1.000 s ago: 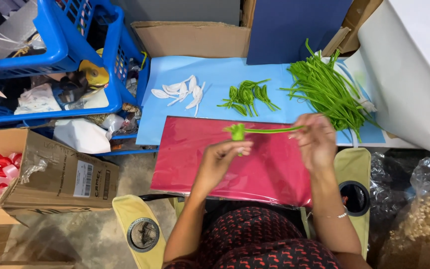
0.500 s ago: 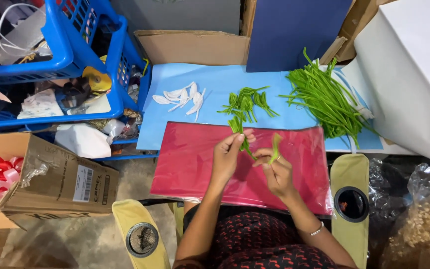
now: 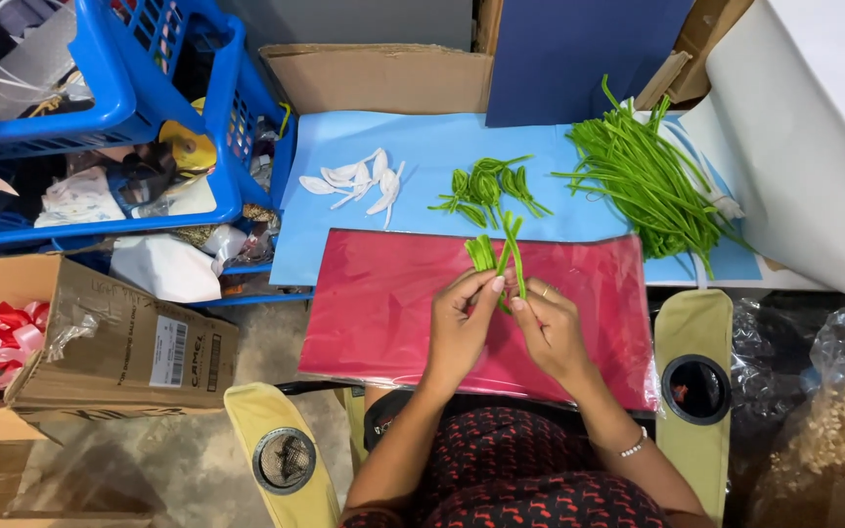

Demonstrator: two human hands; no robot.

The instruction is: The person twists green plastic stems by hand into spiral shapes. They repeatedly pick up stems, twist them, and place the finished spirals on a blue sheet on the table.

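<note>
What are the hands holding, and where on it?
Both the left hand and the right hand pinch a folded green leaf strip at its lower end; the looped top sticks up free over the red sheet.

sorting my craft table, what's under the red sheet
The red sheet overlaps the light blue sheet's near edge and hangs toward the lap. What supports it underneath is covered.

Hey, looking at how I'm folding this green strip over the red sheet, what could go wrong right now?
The folded green strip is pinched only at its lower end by the left hand and right hand, so its loops might spring open. The red sheet overhangs the lap and could slide. A dropped piece might fall to the floor.
</note>
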